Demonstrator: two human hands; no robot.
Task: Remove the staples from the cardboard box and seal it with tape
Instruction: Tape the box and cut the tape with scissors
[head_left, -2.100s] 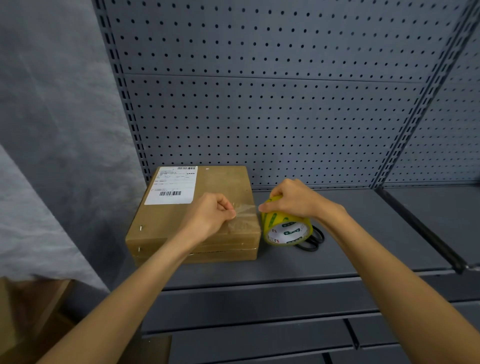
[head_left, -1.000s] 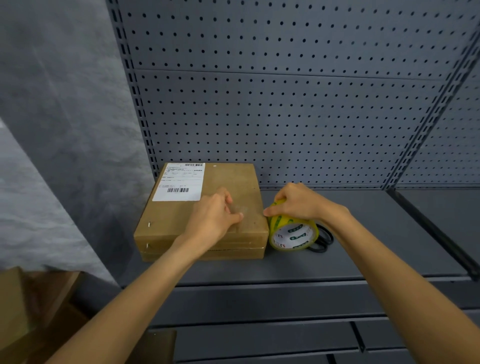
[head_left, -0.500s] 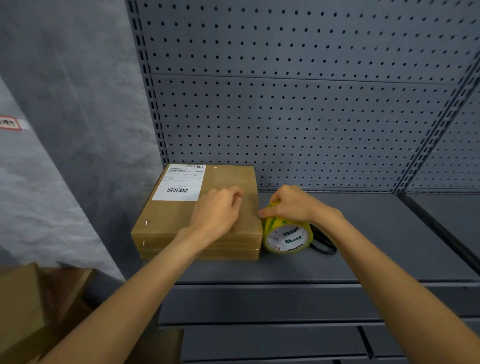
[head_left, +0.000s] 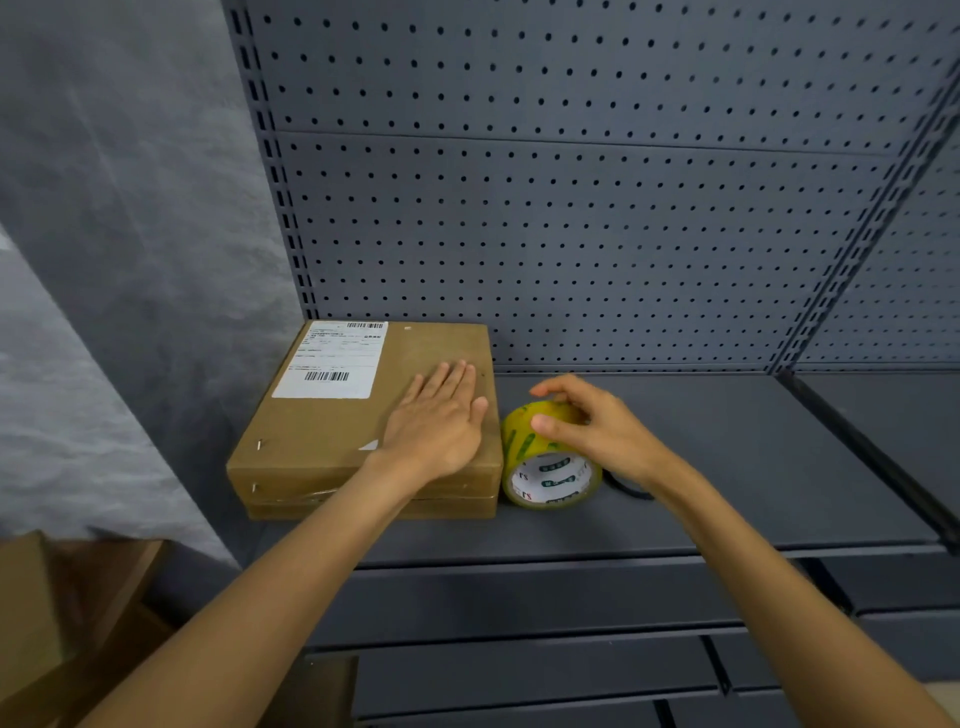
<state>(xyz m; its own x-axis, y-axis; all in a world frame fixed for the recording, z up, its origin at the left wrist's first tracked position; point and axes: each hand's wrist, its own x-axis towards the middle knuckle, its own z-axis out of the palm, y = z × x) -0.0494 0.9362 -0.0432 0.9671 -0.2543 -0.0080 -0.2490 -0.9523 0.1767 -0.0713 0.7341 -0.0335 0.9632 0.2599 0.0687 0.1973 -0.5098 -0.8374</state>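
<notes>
A flat brown cardboard box (head_left: 332, 431) with a white shipping label (head_left: 332, 358) lies at the left end of the grey shelf (head_left: 727, 467). One staple (head_left: 259, 444) shows on its top near the front left corner and another staple (head_left: 254, 487) on its front face. Clear tape glints along the front face. My left hand (head_left: 441, 421) lies flat on the right part of the box top, fingers straight. A yellow tape roll (head_left: 545, 467) stands just right of the box. My right hand (head_left: 592, 426) curves over it, thumb on its wall.
Black scissor handles (head_left: 631, 491) peek out behind the roll under my right wrist. A perforated back panel (head_left: 571, 234) closes the shelf behind. Brown cartons (head_left: 62, 623) stand at the lower left, and a grey fabric wall (head_left: 130, 260) runs along the left.
My left hand went from pinching the tape end to lying flat on the box top. My right hand's grip on the roll has loosened. The camera moved closer and to the left.
</notes>
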